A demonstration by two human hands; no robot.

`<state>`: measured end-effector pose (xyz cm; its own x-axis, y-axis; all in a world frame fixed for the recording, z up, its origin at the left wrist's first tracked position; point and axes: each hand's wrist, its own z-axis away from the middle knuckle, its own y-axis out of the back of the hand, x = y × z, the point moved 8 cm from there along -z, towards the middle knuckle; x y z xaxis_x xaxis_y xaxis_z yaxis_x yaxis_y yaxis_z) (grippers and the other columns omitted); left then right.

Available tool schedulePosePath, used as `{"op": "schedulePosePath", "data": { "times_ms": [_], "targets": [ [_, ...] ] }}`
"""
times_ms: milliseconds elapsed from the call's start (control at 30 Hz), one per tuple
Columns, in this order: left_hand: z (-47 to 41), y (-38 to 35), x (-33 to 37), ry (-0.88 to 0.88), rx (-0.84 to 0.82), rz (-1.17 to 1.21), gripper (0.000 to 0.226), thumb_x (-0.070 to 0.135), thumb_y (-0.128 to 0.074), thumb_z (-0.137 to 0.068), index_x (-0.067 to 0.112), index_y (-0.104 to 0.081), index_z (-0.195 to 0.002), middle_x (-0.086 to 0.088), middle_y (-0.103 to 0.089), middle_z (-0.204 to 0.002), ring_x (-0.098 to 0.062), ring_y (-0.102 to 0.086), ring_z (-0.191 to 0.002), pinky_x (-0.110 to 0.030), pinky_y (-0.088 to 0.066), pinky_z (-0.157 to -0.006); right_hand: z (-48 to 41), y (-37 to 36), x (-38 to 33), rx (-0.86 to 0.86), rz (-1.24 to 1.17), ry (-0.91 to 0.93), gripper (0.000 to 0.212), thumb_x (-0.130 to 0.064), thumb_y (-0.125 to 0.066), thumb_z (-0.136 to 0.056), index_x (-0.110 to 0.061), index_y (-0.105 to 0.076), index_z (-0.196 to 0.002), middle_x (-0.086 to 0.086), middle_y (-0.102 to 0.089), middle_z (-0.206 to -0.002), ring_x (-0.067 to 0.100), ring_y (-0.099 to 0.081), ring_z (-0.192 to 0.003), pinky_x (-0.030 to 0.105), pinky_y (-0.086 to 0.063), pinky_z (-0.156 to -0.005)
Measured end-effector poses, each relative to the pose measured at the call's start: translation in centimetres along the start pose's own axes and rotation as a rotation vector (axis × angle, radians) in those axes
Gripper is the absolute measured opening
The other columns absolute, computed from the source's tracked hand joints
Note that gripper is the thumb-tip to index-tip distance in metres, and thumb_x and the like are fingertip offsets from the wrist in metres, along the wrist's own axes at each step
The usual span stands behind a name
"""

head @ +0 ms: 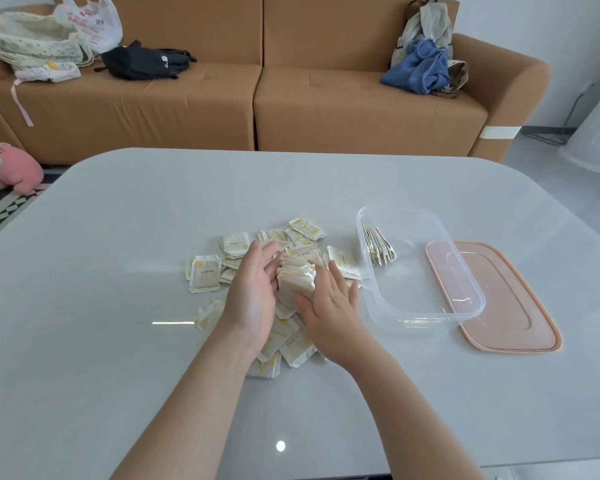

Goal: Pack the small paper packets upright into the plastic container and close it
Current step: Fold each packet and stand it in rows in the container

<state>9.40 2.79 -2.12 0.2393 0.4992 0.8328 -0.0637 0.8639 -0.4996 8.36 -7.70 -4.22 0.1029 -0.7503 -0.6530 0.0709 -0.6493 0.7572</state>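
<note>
1. Now, stack of pkts: paper packets stood on edge and squeezed btwn the two palms. Long axis runs near-to-far, away from the person, roughly parallel to the fingers.
2. L hand: palm turned inward against the stack's L side. L fingers are straight to slightly bent, tips reaching the far end. It presses, no pinch.
3. R hand: back up, R fingers straight and close together, laid on the stack's R side. Thumb rests at the near face.
4. Loose pkts: lie flat on the table, under and around both hands, mostly L of the L fingers and back toward the wrists.
5. Container: clear, open, just R of the R fingertips; contact cannot be told. A few upright pkts lean at its far-L end.
6. Lid: pink, flat, R of the container and farthest from the fingers. Its L edge shows through the clear wall.
7. Judgement: next move is prob. a lift and carry rightward. The R hand is nearer, so it leads. Clamp must hold or the stack fans out.
</note>
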Motion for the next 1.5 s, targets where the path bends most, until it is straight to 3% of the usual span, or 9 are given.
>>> {"op": "schedulePosePath", "data": {
  "times_ms": [133, 267, 400, 467, 700, 867, 1167, 1367, 1500],
  "targets": [
    [-0.2, 0.4, 0.2, 0.025, 0.007, 0.049, 0.058, 0.048, -0.027, -0.101, 0.01, -0.045, -0.14, -0.013, -0.056, -0.135, -0.022, -0.053, -0.126, -0.04, -0.036, -0.112, -0.2, 2.1, -0.9, 0.18, -0.01, 0.085, 0.007, -0.024, -0.04, -0.098, -0.018, -0.039, -0.102, -0.005, -0.049, -0.111, 0.023, -0.037, -0.126, 0.053, -0.021, -0.11],
    [0.0, 2.5, 0.4, 0.055, 0.208, 0.012, 0.042, 0.037, -0.036, -0.101, 0.009, -0.061, -0.119, -0.013, -0.065, -0.121, -0.022, -0.06, -0.112, -0.036, -0.042, -0.104, 0.4, 3.9, -2.5, 0.209, -0.2, 0.158, 0.01, -0.02, -0.044, -0.098, -0.014, -0.04, -0.091, 0.002, -0.055, -0.089, 0.024, -0.049, -0.085, 0.043, -0.043, -0.083],
    [0.1, 3.9, 0.7, 0.04, 0.305, -0.104, 0.017, 0.013, -0.048, -0.095, 0.009, -0.063, -0.101, -0.014, -0.07, -0.111, -0.021, -0.064, -0.089, -0.036, -0.051, -0.083, 0.4, 6.9, -2.8, 0.324, -0.257, 0.157, 0.019, -0.02, -0.05, -0.096, -0.029, -0.041, -0.082, -0.01, -0.05, -0.072, 0.006, -0.047, -0.063, 0.016, -0.037, -0.058],
    [0.1, 4.1, 1.0, 0.011, 0.301, -0.139, 0.02, 0.008, -0.044, -0.095, 0.008, -0.064, -0.097, -0.014, -0.071, -0.105, -0.019, -0.064, -0.083, -0.031, -0.05, -0.071, 0.0, 9.1, -2.1, 0.419, -0.189, 0.121, 0.033, -0.02, -0.052, -0.095, -0.031, -0.031, -0.073, -0.011, -0.04, -0.064, 0.006, -0.04, -0.055, 0.017, -0.031, -0.051],
    [0.2, 5.6, 1.6, -0.036, 0.368, -0.264, 0.027, 0.002, -0.04, -0.093, 0.009, -0.066, -0.094, -0.012, -0.069, -0.103, -0.021, -0.062, -0.095, -0.03, -0.046, -0.071, -3.7, 15.9, 4.9, 0.588, 0.118, -0.137, 0.016, -0.02, -0.045, -0.096, -0.009, -0.039, -0.087, 0.011, -0.049, -0.079, 0.03, -0.04, -0.073, 0.036, -0.025, -0.062],
    [0.3, 5.7, 1.9, -0.046, 0.397, -0.293, 0.028, 0.003, -0.042, -0.093, 0.015, -0.065, -0.084, -0.012, -0.068, -0.112, -0.019, -0.061, -0.098, -0.031, -0.045, -0.075, -6.1, 15.7, 9.5, 0.48, 0.342, -0.309, 0.021, -0.017, -0.043, -0.096, 0.004, -0.047, -0.097, 0.02, -0.054, -0.085, 0.034, -0.046, -0.074, 0.034, -0.029, -0.064],
    [-0.2, 5.2, 1.6, -0.028, 0.379, -0.306, 0.026, 0.004, -0.044, -0.09, 0.015, -0.066, -0.083, -0.01, -0.068, -0.117, -0.018, -0.059, -0.099, -0.032, -0.043, -0.078, -7.3, 13.7, 11.7, 0.231, 0.54, -0.453, 0.019, -0.015, -0.04, -0.096, -0.005, -0.047, -0.11, 0.013, -0.049, -0.091, 0.03, -0.047, -0.078, 0.036, -0.04, -0.068],
    [-0.4, 5.3, 1.7, -0.036, 0.376, -0.294, 0.027, 0.003, -0.043, -0.09, 0.015, -0.065, -0.08, -0.013, -0.068, -0.117, -0.017, -0.059, -0.094, -0.033, -0.043, -0.078, -7.8, 13.8, 11.0, 0.195, 0.505, -0.413, 0.024, -0.033, -0.035, -0.099, -0.01, -0.042, -0.097, 0.012, -0.049, -0.087, 0.03, -0.047, -0.078, 0.036, -0.04, -0.07],
    [-0.3, 5.4, 1.7, -0.037, 0.373, -0.301, 0.027, 0.003, -0.043, -0.091, 0.015, -0.065, -0.082, -0.011, -0.068, -0.117, -0.017, -0.06, -0.098, -0.031, -0.044, -0.076, -7.9, 13.2, 11.8, 0.162, 0.44, -0.485, 0.02, -0.025, -0.036, -0.094, -0.01, -0.042, -0.081, 0.012, -0.051, -0.083, 0.032, -0.048, -0.079, 0.034, -0.036, -0.067]
  ]
}}
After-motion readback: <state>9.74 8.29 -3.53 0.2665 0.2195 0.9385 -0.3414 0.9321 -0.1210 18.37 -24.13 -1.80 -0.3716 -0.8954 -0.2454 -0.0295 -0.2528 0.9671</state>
